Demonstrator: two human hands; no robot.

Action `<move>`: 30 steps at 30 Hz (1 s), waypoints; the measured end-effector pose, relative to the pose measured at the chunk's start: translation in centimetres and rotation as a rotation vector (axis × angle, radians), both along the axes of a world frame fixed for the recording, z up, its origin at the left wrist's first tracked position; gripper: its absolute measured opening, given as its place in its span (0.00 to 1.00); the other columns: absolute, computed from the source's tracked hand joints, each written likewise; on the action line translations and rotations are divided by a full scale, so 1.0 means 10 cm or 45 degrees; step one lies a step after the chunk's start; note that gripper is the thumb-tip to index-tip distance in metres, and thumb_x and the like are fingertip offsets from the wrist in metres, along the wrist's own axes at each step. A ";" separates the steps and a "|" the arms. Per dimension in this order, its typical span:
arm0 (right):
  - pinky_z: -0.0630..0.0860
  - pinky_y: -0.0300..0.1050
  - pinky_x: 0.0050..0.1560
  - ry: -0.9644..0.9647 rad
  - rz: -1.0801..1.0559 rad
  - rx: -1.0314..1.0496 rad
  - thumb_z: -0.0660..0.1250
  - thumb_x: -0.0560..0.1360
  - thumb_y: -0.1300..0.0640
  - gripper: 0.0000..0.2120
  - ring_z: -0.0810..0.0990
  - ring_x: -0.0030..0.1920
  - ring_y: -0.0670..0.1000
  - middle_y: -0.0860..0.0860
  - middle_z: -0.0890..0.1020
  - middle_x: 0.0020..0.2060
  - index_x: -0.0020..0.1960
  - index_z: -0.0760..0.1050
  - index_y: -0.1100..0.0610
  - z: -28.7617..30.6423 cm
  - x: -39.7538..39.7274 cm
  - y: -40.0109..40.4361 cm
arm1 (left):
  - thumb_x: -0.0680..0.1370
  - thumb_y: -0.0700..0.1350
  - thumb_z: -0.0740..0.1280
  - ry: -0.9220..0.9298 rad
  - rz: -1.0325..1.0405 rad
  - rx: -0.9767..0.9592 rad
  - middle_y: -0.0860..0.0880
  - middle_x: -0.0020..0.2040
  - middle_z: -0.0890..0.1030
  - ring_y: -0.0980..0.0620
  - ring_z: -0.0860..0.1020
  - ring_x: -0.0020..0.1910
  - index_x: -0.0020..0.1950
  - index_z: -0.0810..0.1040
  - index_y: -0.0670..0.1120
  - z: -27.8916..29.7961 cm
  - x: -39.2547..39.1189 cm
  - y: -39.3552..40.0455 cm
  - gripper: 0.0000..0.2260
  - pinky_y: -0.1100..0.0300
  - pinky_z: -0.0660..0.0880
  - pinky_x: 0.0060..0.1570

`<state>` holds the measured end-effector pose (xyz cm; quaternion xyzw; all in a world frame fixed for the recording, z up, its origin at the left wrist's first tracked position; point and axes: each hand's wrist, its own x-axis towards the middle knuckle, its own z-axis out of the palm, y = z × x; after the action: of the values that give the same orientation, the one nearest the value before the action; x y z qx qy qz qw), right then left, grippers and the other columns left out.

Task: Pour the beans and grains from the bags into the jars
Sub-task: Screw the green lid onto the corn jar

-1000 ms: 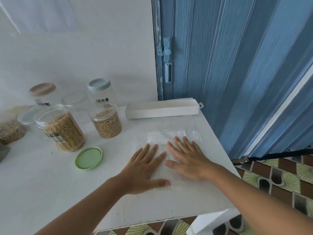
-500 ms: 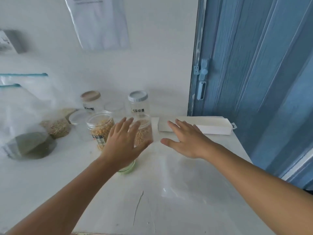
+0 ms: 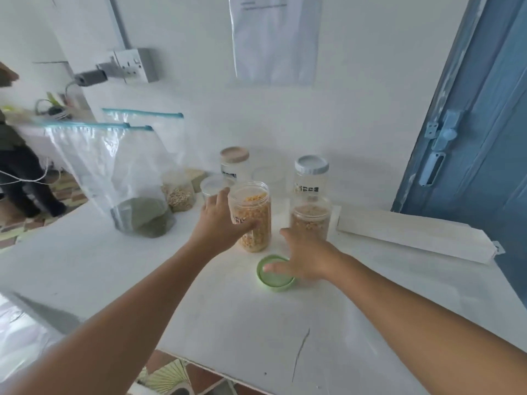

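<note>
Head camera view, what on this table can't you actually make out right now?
- Label on the yellow-grain jar: head view, largely covered by the left hand.
- Inside of the green lid: partly hidden under the right hand.
- Print on the blue-lidded jar: too blurred to read.
- Paper on the wall: top cut off by the frame edge, text too small.
- Small grain jar: partly behind the zip bag.

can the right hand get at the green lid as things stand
Probably yes. The right hand is already over the green lid, fingertips at its top, and nothing lies between them. The jar of yellow grain stands behind, clear of it.
</note>
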<state>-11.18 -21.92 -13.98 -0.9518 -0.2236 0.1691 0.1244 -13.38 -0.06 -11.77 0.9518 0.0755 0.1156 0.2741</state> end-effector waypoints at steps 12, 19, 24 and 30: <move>0.71 0.53 0.71 -0.025 -0.072 0.143 0.77 0.69 0.39 0.54 0.67 0.75 0.56 0.54 0.63 0.78 0.82 0.49 0.54 -0.07 0.02 0.05 | 0.65 0.57 0.85 -0.003 -0.083 -0.607 0.54 0.60 0.80 0.56 0.83 0.53 0.68 0.68 0.57 -0.19 0.30 0.18 0.37 0.51 0.82 0.50; 0.73 0.54 0.65 -0.191 -0.177 0.368 0.75 0.65 0.30 0.57 0.70 0.70 0.58 0.54 0.71 0.68 0.81 0.45 0.45 0.56 0.16 0.06 | 0.62 0.56 0.86 0.063 -0.201 -0.628 0.54 0.60 0.81 0.54 0.83 0.54 0.70 0.70 0.57 -0.17 0.37 0.27 0.41 0.49 0.83 0.54; 0.71 0.54 0.69 -0.243 -0.177 0.586 0.75 0.68 0.32 0.55 0.70 0.72 0.55 0.53 0.67 0.73 0.82 0.46 0.47 0.75 0.37 0.32 | 0.65 0.51 0.86 0.105 -0.306 -0.668 0.54 0.59 0.82 0.55 0.84 0.55 0.70 0.71 0.58 -0.18 0.38 0.29 0.38 0.48 0.84 0.55; 0.74 0.47 0.65 -0.170 -0.037 0.474 0.76 0.69 0.33 0.48 0.74 0.69 0.50 0.48 0.72 0.74 0.80 0.61 0.50 0.86 0.64 0.60 | 0.65 0.50 0.86 0.108 -0.338 -0.751 0.56 0.61 0.82 0.56 0.83 0.57 0.69 0.74 0.56 -0.23 0.40 0.29 0.36 0.55 0.82 0.52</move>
<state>-4.82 -15.87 -5.39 -0.9246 -0.2449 0.0595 0.2856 -9.41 2.81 -14.08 0.8369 -0.0075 0.0121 0.5471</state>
